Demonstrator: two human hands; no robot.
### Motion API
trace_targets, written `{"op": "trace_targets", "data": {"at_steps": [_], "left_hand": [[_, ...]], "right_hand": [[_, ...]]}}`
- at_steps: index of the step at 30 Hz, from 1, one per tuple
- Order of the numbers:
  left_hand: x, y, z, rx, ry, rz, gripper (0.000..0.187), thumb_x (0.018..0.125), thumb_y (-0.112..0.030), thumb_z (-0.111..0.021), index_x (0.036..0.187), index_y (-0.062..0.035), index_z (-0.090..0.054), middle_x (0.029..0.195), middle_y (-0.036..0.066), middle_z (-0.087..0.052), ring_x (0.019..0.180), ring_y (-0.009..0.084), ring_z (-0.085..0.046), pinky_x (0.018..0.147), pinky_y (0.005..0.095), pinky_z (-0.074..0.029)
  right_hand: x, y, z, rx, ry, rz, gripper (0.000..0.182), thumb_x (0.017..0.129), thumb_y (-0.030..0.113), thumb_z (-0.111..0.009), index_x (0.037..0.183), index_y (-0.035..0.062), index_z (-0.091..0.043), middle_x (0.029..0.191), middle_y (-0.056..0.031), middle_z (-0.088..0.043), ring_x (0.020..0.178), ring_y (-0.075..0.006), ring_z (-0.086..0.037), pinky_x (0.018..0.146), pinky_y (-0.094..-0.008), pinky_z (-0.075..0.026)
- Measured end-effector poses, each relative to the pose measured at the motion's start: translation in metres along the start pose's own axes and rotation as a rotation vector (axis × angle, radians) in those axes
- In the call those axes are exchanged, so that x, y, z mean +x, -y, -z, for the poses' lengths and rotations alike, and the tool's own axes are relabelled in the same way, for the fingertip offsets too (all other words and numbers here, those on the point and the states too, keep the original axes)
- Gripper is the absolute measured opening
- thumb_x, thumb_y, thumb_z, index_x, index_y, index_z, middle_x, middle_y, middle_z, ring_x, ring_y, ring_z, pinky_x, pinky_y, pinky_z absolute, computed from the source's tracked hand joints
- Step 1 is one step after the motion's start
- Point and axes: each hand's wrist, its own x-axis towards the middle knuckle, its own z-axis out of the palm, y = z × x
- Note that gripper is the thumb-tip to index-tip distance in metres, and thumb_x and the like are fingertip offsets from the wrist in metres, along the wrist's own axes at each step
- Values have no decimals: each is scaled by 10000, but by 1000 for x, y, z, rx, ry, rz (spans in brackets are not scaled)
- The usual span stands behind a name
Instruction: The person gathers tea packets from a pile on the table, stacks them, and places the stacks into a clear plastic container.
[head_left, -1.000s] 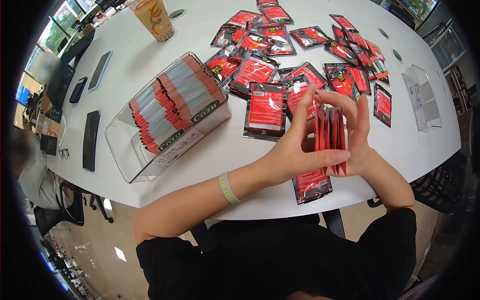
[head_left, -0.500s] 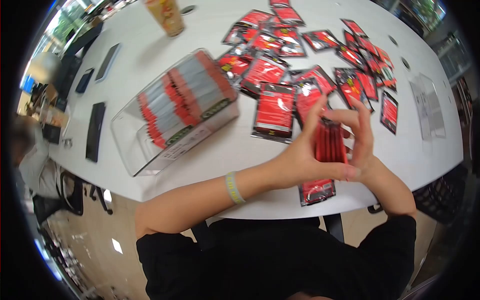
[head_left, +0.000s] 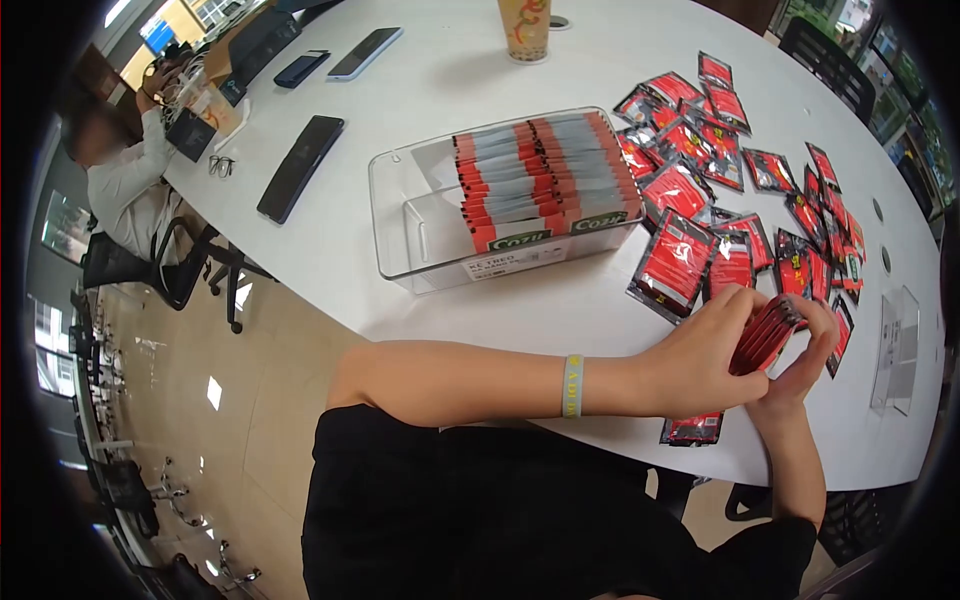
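Note:
A small stack of red-and-black packets (head_left: 765, 337) stands on edge between my two hands, above the table's near right side. My left hand (head_left: 700, 362), with a grey wristband (head_left: 573, 386) on its wrist, grips the stack from the left, thumb along the near side. On the other side, the curled fingers of my right hand (head_left: 812, 352) hold the same stack. Beneath my hands, a loose red packet (head_left: 692, 430) lies near the table edge. Just beyond them are more loose red packets (head_left: 675, 262), several overlapping.
Left of the packets stands a clear plastic box (head_left: 425, 275) with two rows of grey-and-red sachets (head_left: 510, 185). A black phone (head_left: 300, 170), another phone (head_left: 365, 54) and a drink cup (head_left: 525, 35) are farther off. A clear holder (head_left: 893, 350) stands at right. A person (head_left: 130, 185) sits at far left.
The view has swung left, so the box and packets appear farther right. Both hands still hold the stack, which now looks more tilted.

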Motion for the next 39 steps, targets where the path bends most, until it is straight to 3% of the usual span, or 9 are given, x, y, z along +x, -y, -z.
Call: {"op": "trace_targets", "data": {"at_steps": [5, 9, 17, 21, 23, 29, 33, 35, 39], "left_hand": [[-1, -1, -4, 43, -83, -25, 490, 671, -204, -626, 1032, 57, -423, 953, 196, -480, 913, 321, -491, 793, 368, -405], [-4, 2, -8, 157, -163, -86, 484, 660, -215, -643, 1013, 43, -436, 936, 176, -498, 880, 327, -498, 765, 385, -412], [-6, 6, 0, 474, -218, -330, 465, 650, -294, -672, 937, 14, -476, 848, 142, -499, 817, 295, -490, 680, 374, -412], [-6, -2, 7, 495, -131, -327, 436, 662, -297, -668, 913, 13, -491, 814, 124, -512, 776, 284, -514, 651, 366, -421], [-11, -6, 8, 489, -92, -298, 425, 673, -290, -666, 915, 13, -494, 812, 122, -513, 767, 281, -525, 650, 366, -426], [-59, -31, 31, 268, -39, -45, 332, 718, -220, -695, 908, -13, -518, 866, 120, -550, 811, 266, -573, 689, 339, -449], [-102, -38, 103, 502, -617, -488, 444, 607, -65, -764, 997, -25, -555, 950, 93, -584, 831, 185, -576, 719, 289, -462], [-126, -57, 130, 336, -915, -57, 404, 634, -82, -742, 995, -6, -577, 942, 87, -611, 868, 157, -582, 771, 280, -460], [-139, -38, 191, 792, -891, 16, 320, 678, -186, -743, 928, -11, -646, 1057, 98, -543, 1009, 202, -474, 793, 277, -443]], "right_hand": [[1, 0, -11, -99, -319, 274, 326, 940, 229, -307, 1144, -13, -388, 1080, -129, -505, 970, -267, -492, 937, -450, -260], [-11, -5, -11, -140, -247, 159, 484, 955, 358, -100, 1083, 26, -428, 1044, -101, -525, 949, -237, -495, 938, -421, -262], [-6, 7, -10, -135, -336, 152, 539, 954, 392, -76, 1033, 22, -459, 996, -81, -519, 926, -213, -467, 882, -404, -285], [-2, 8, -12, -102, -387, 267, 463, 923, 386, -356, 1283, 121, -234, 1040, -94, -473, 901, -253, -454, 802, -429, -309], [-7, 14, -7, -60, -357, 208, 959, 795, 375, -634, 1375, 340, 129, 1124, -152, -404, 899, -305, -442, 746, -466, -347], [-13, 8, -6, 245, -451, 389, 1081, 674, 403, -724, 1380, 355, 93, 1243, -170, -257, 979, -313, -397, 747, -446, -425], [-26, -4, -5, 274, -433, 279, 1061, 562, 355, -786, 1341, 235, -75, 1202, -100, -227, 1008, -289, -336, 727, -431, -434], [-20, -5, -6, 259, -442, 302, 1065, 593, 297, -771, 1349, 279, -21, 1207, -118, -235, 1005, -296, -338, 727, -440, -432], [-21, -10, -13, 334, -373, 374, 1073, 698, 134, -667, 1383, 327, 136, 1319, -244, -188, 1085, -342, -369, 753, -452, -431]]}}
